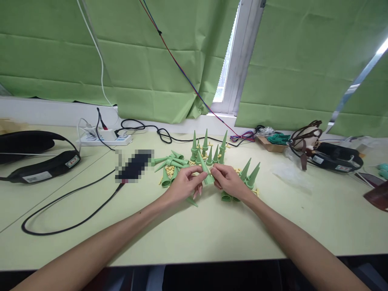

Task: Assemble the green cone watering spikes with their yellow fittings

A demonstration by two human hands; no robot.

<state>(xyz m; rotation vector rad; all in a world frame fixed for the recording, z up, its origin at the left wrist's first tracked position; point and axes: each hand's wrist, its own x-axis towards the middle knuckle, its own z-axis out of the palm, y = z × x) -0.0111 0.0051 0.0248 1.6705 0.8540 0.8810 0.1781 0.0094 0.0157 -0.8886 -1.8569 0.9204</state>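
A green plastic plant-watering spike [205, 169] is held between the thumb and fingers of my left hand [188, 180], its pointed end upward and tilted left. My right hand [226, 178] is closed in a pinch against the spike's side; whatever its fingertips hold is too small to make out. Just behind my hands, several green spikes [194, 146] stand upright with little yellow valves on them. More green spikes [176, 162] lie in a pile to the left, among small yellow valve pieces [170, 172]. Beside my right wrist are further upright spikes [251, 178].
A blurred-out dark device [135, 165] with a black cable lies to the left. Behind it is a white power strip [106, 139]. Black padded straps [45, 167] rest at far left. At right are a cardboard box [271, 144], a black case [336, 157] and clear plastic [292, 178].
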